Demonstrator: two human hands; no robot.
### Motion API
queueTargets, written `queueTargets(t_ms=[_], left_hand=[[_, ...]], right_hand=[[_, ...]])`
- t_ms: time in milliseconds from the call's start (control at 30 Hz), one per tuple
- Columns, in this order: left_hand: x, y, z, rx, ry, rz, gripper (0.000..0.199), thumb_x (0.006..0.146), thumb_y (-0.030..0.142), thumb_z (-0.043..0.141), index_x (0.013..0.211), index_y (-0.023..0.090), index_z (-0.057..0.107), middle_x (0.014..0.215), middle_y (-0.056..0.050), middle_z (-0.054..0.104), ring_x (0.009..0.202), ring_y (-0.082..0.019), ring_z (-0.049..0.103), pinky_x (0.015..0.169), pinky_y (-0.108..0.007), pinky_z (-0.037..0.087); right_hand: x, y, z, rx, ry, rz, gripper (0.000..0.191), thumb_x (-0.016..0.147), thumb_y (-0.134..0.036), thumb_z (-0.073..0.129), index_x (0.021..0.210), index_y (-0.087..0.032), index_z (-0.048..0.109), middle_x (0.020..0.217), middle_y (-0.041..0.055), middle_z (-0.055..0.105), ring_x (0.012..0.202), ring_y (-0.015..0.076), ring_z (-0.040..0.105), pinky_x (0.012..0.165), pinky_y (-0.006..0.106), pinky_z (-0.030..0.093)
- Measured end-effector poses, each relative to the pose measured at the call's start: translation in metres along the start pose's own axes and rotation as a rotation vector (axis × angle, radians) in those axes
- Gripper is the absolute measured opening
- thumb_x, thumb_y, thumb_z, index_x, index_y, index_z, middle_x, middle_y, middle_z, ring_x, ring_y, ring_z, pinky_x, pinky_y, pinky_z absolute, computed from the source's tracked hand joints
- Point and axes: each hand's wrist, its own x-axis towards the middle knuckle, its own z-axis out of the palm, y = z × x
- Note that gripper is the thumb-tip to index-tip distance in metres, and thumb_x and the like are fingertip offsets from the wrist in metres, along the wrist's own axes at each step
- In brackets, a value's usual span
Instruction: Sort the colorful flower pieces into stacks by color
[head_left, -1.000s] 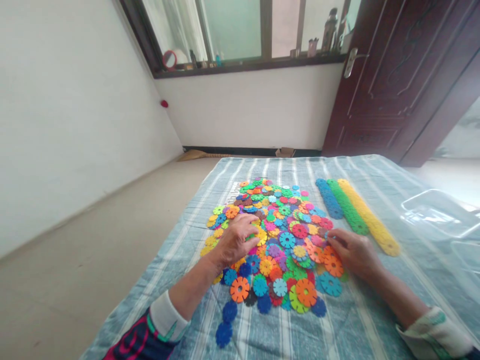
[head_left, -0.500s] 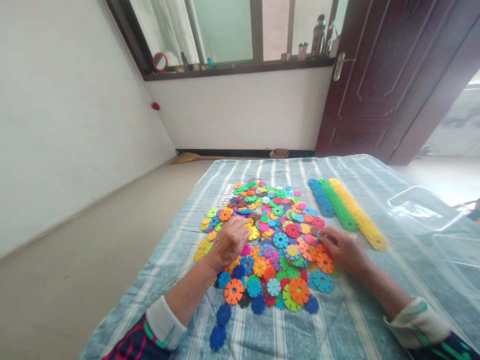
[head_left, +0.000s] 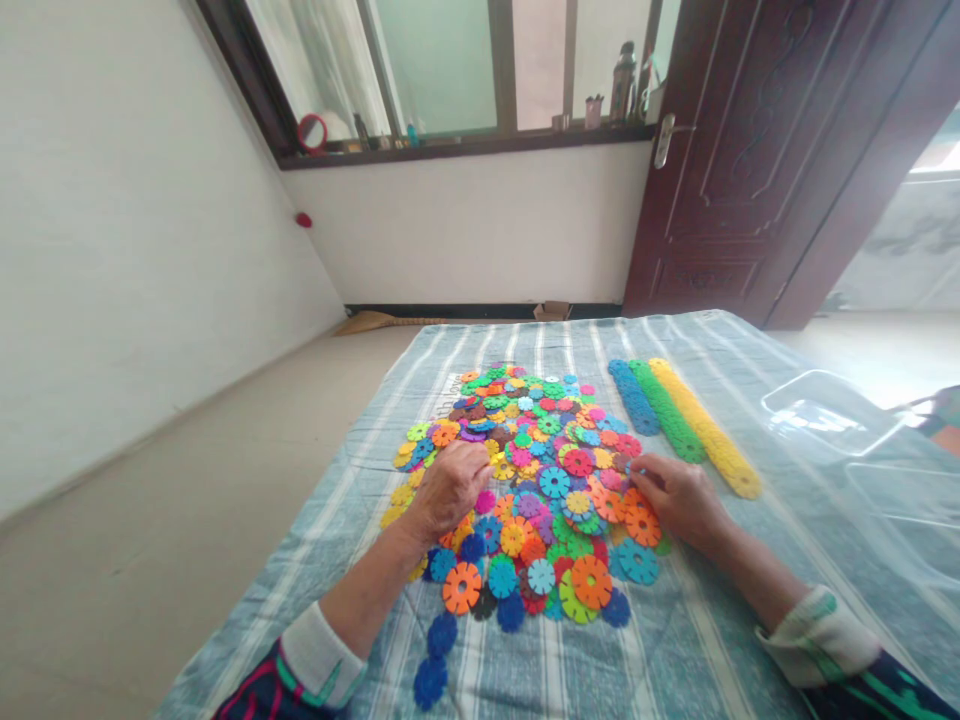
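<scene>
A wide pile of colourful notched discs (head_left: 554, 482) lies on the striped cloth. My left hand (head_left: 452, 483) is over the pile's left side, its fingertips closed on a yellow disc (head_left: 496, 459). At the right edge of the pile, my right hand (head_left: 679, 493) has thumb and fingers pinched beside a small bluish disc; whether it grips that disc is too small to tell. Two dark blue discs (head_left: 430, 683) lie apart at the front left. Behind my right hand lie three rows of overlapping discs, blue (head_left: 634, 397), green (head_left: 667, 412) and yellow (head_left: 705, 428).
Clear plastic containers (head_left: 829, 415) stand on the cloth at the right. The table's cloth (head_left: 330, 540) reaches its left edge beside the floor. Beyond are a wall, a window sill with a flask (head_left: 622, 85), and a dark red door (head_left: 757, 150).
The whole view has shifted slightly, moving the scene to the left. My left fingers have turned a little, and the yellow disc at their tips now looks tilted. My right hand keeps nearly the same pose.
</scene>
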Motion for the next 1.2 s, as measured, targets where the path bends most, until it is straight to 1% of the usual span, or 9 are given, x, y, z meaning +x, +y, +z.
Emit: queueTargets(t_ms=[200,400,500,600,733,900,1000,1100,1200], left_hand=[[0.002,0.005,-0.011,-0.188,0.089,-0.101,0.022,0.087,0.027,0.049,0.072,0.018,0.062,0.081,-0.006,0.069,0.080,-0.017,0.063,0.076,-0.030,0.050],[0.010,0.018,-0.017,-0.326,0.116,-0.225,0.029,0.085,0.035,0.050,0.064,0.019,0.060,0.083,-0.006,0.071,0.083,-0.018,0.066,0.080,-0.030,0.051],[0.016,0.028,-0.021,-0.367,0.114,-0.258,0.032,0.084,0.042,0.051,0.065,0.019,0.062,0.084,-0.007,0.072,0.084,-0.020,0.066,0.081,-0.029,0.052],[0.025,0.038,-0.021,-0.412,0.101,-0.287,0.036,0.082,0.048,0.052,0.065,0.020,0.065,0.087,-0.006,0.072,0.084,-0.020,0.067,0.081,-0.028,0.052],[0.042,0.055,-0.014,-0.503,0.065,-0.311,0.038,0.076,0.056,0.055,0.066,0.022,0.067,0.087,-0.004,0.073,0.084,-0.022,0.067,0.077,-0.026,0.053],[0.067,0.087,0.000,-0.626,0.028,-0.294,0.039,0.075,0.059,0.056,0.062,0.023,0.066,0.079,-0.002,0.072,0.078,-0.021,0.067,0.072,-0.026,0.053],[0.076,0.101,0.007,-0.707,0.015,-0.279,0.039,0.074,0.057,0.057,0.062,0.022,0.067,0.075,-0.002,0.071,0.075,-0.020,0.065,0.071,-0.026,0.051],[0.080,0.108,0.011,-0.763,-0.028,-0.340,0.036,0.077,0.052,0.056,0.063,0.020,0.065,0.071,-0.001,0.069,0.070,-0.018,0.062,0.066,-0.024,0.049],[0.078,0.109,0.012,-0.800,-0.066,-0.408,0.034,0.078,0.047,0.054,0.060,0.019,0.060,0.064,0.000,0.064,0.065,-0.016,0.058,0.058,-0.022,0.044]], right_hand=[[0.000,0.002,0.001,0.005,0.003,0.003,0.019,0.084,-0.028,0.050,0.080,-0.022,0.067,0.072,0.0011,0.069,0.066,0.0156,0.064,0.061,0.024,0.040],[0.004,-0.002,0.000,0.009,0.039,-0.060,0.017,0.085,-0.024,0.051,0.079,-0.021,0.067,0.069,0.0007,0.068,0.062,0.0139,0.062,0.059,0.023,0.039],[0.007,-0.014,-0.005,0.005,0.127,-0.151,0.020,0.089,-0.022,0.048,0.082,-0.020,0.067,0.076,0.0028,0.070,0.070,0.0143,0.064,0.064,0.022,0.040],[0.011,-0.032,-0.010,-0.088,0.217,-0.202,0.026,0.091,-0.021,0.044,0.075,-0.019,0.065,0.071,0.0044,0.068,0.067,0.0149,0.062,0.063,0.024,0.039],[0.016,-0.053,-0.010,-0.006,0.135,-0.200,0.015,0.087,-0.026,0.053,0.080,-0.019,0.064,0.075,0.0033,0.068,0.069,0.0139,0.061,0.063,0.023,0.039],[0.019,-0.068,-0.009,0.277,0.032,0.019,0.018,0.081,-0.039,0.063,0.084,-0.021,0.066,0.071,-0.0006,0.065,0.061,0.0115,0.053,0.057,0.023,0.036],[0.022,-0.067,-0.007,0.508,0.032,0.167,0.018,0.077,-0.038,0.066,0.081,-0.021,0.066,0.063,-0.0032,0.060,0.055,0.0093,0.048,0.052,0.022,0.034],[0.025,-0.058,-0.002,0.762,0.030,0.315,0.016,0.069,-0.033,0.071,0.076,-0.020,0.064,0.057,-0.0056,0.055,0.050,0.0079,0.046,0.048,0.020,0.034],[0.027,-0.051,0.002,0.977,-0.023,0.374,0.014,0.063,-0.027,0.071,0.071,-0.019,0.062,0.059,-0.0054,0.058,0.052,0.0081,0.050,0.049,0.020,0.037]])
